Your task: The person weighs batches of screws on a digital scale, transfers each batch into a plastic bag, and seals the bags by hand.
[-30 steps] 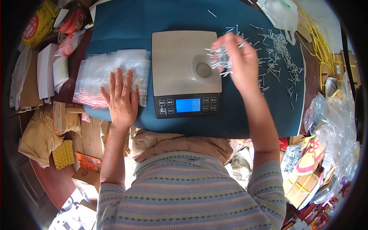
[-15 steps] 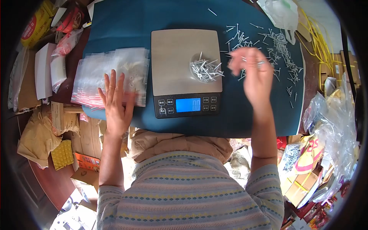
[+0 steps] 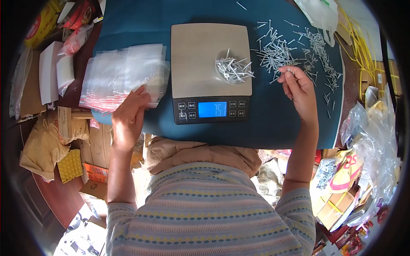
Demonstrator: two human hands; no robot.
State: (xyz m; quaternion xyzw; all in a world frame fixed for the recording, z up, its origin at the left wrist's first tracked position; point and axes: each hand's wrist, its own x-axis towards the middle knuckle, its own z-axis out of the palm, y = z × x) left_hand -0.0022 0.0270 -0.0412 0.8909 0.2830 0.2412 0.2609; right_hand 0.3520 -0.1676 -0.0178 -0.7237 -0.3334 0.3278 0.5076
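Screws (image 3: 235,71) heaped in a round dish (image 3: 220,54) at the right side of the scale (image 3: 192,59), with more loose on the blue-green mat (image 3: 205,137). Right hand (image 3: 302,94) beside the loose ones, fingertips pinched on a small shiny piece (image 3: 289,70). Left hand (image 3: 129,117) at the clear bags (image 3: 124,70), fingers bent, grip not possible to tell.

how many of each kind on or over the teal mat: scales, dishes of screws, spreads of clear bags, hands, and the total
Scale: 1
Dish of screws: 1
Spread of clear bags: 1
Hands, left hand and right hand: 2
Total: 5
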